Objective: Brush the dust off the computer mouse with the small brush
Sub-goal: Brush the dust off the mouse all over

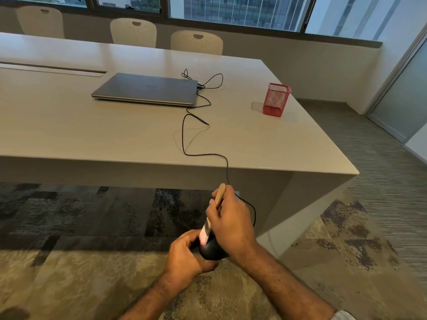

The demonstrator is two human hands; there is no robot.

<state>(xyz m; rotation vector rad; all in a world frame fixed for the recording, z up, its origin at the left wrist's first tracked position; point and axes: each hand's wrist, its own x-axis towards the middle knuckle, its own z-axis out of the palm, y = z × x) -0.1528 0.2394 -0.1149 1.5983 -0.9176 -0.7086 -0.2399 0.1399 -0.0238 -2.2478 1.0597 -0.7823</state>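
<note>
- My left hand (184, 255) cups the black computer mouse (211, 250) below the bench (115, 125) edge, fingers curled round it.
- My right hand (231, 222) grips the small brush (213, 213), its bristles touching the mouse's top.
- The mouse cable (184, 135) runs up over the bench to the closed laptop (147, 88).
- A red mesh cup (276, 99) stands near the bench's right edge.

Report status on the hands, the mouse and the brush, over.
Left hand grips black computer mouse, held off the table. Right hand grips small wooden-handled brush, bristles on mouse. Black cable trails to closed grey laptop; nothing blocking.
</note>
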